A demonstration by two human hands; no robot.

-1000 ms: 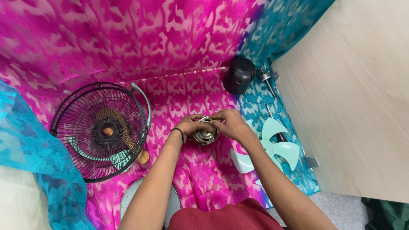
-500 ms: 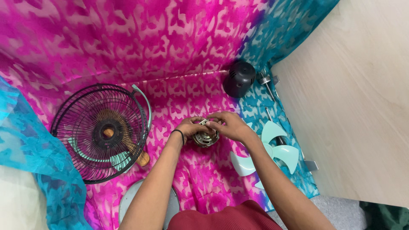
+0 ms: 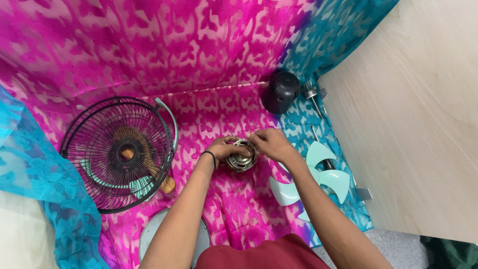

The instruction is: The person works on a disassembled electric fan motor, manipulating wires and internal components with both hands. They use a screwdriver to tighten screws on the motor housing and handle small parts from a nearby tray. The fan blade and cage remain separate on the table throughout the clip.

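— While both hands meet at the middle of the cloth, what do they hold?
— The left hand (image 3: pixel 222 148) cups a round metal motor (image 3: pixel 241 158) from the side; the right hand (image 3: pixel 266 143) pinches its top edge.
— And around them?
— A pink and teal patterned cloth (image 3: pixel 199 60) covers the surface, beside a pale wooden floor (image 3: pixel 423 124). One black wire fan cage (image 3: pixel 117 152), one black motor cover (image 3: pixel 280 91), one pale green fan blade (image 3: pixel 318 179), one grey round base (image 3: pixel 152 234).

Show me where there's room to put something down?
Bare cloth lies behind the fan grille and black motor cover. It's crowded where the left hand and right hand hold the metal motor, beside the fan blades.
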